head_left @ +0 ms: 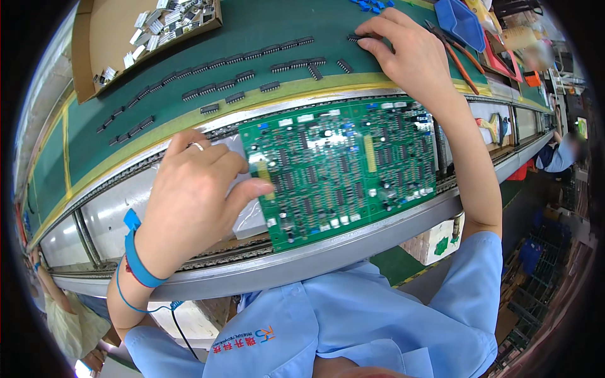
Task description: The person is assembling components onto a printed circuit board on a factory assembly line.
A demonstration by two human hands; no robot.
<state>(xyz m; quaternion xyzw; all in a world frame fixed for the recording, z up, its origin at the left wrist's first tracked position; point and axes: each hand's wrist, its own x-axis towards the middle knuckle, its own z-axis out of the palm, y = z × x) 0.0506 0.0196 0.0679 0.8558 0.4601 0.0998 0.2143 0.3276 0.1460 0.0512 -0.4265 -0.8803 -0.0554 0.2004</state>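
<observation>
My right hand (pixel 409 53) reaches to the far side of the bench, its thumb and forefinger pinching a small black IC chip (pixel 353 38). A green circuit board (pixel 343 176), crowded with parts, rests across the conveyor rails before me. At its left edge is my left hand (pixel 205 189), with a ring on one finger and a blue wrist strap (pixel 144 261) on the wrist. Its thumb lies over the board's edge, apart from the loosely bent fingers, and I see nothing held there. Beyond the board, black IC chips (pixel 217 63) lie in rows on the green mat.
A cardboard box (pixel 83 63) of loose parts stands at the far left. Orange-handled pliers (pixel 462 66), a blue bin (pixel 459 24) and small blue parts (pixel 373 6) are at the far right. The conveyor's metal rail (pixel 353 242) runs along my front. Other people work at both sides.
</observation>
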